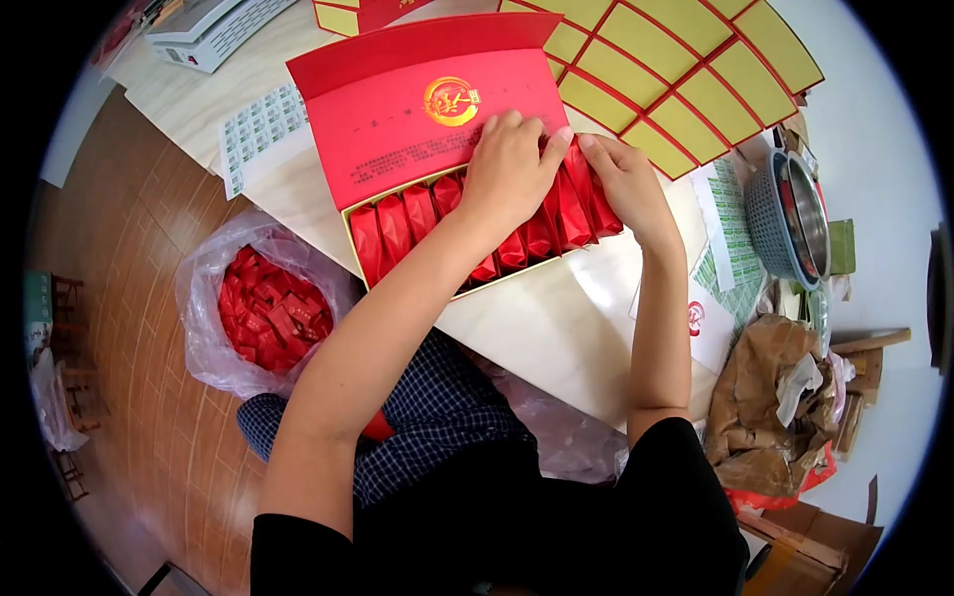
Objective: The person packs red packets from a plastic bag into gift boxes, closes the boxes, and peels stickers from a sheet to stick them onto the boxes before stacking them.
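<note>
A red gift box (437, 129) with a gold emblem inside its raised lid sits on the table in front of me. Red foil packets (395, 226) stand side by side in a row in its yellow-edged tray. Across the middle of the row lies my left hand (509, 164), its bent fingers apart near the lid's base and its thumb pointing right. At the box's right end, my right hand (628, 189) has its thumb against an end packet (594, 199). Its fingers are closed there, partly hidden.
A clear plastic bag (204, 328) full of red packets is beside my leg, left of the table. Yellow compartment trays (686, 79) lie at the back right. Sticker sheets (263, 129) are on the table. Basins (780, 219) and crumpled brown paper (760, 407) are at right.
</note>
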### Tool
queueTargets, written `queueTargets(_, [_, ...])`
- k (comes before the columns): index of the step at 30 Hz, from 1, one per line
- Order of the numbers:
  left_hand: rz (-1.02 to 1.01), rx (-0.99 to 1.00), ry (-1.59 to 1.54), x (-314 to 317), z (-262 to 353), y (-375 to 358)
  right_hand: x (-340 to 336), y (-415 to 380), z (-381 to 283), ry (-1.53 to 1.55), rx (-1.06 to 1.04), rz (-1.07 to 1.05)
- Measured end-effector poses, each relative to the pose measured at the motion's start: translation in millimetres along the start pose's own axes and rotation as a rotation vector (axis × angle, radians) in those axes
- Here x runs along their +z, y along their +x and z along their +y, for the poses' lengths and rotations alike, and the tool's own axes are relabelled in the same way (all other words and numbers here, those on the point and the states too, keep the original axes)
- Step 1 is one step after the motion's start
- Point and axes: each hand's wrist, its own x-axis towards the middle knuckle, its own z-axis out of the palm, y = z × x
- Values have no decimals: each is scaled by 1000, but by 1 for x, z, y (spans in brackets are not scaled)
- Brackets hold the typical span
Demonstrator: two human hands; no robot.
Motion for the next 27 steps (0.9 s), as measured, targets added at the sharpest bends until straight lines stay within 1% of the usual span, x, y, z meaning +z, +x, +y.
queueTargets(2, [-14,-2,-11,-2,2,-1,-1,0,-3,-59,82,-17])
queueTargets(5, [-29,10,-17,-2,-1,-2,-1,0,-4,-54,114,-33])
queueTargets(7, [-27,26,-11,1,-2,-2,1,0,-3,-62,95,-15])
queueTargets(9, [46,76,-36,7,-3,-4,5,-2,-3,-69,75,4])
queueTargets(10, [47,75,-37,10,-5,-4,9,-5,-3,-238,18,51])
queueTargets(11, [54,99,36,14,-6,-3,14,-8,-4,-406,-40,97])
queueTargets(12, [62,120,107,17,-7,-4,26,-15,-4,-465,-104,163])
queueTargets(13, [65,115,104,19,-7,-5,36,-21,-6,-523,-68,192])
queueTargets(14, [55,152,201,21,-8,-7,45,-24,-6,-583,-32,220])
queueTargets(15, [47,188,298,22,-7,-9,54,-24,2,-599,-55,235])
queueTargets(16, [56,179,295,22,-7,-9,56,-24,8,-606,-63,227])
queueTargets(18, [-16,238,509,22,-7,-6,59,-21,17,-616,-108,170])
queueTargets(19, [-27,241,532,22,-6,-5,58,-20,19,-610,-137,157])
queueTargets(20, [-19,237,529,20,-9,-4,59,-21,20,-616,-143,154])
queueTargets(22, [-60,276,380,6,-12,-4,57,-20,18,-668,-113,147])
queueTargets(23, [-80,218,300,-4,-14,-7,56,-19,15,-683,-123,145])
queueTargets(24, [-108,158,222,-26,-17,-9,58,-20,12,-689,-76,140])
queueTargets(25, [11,159,170,-53,-21,-20,59,-22,10,-689,-25,137])
queueTargets(26, [101,146,99,-80,-31,-32,59,-23,8,-692,-22,132])
queueTargets(27, [262,78,58,-100,-42,-47,60,-24,5,-676,19,150])
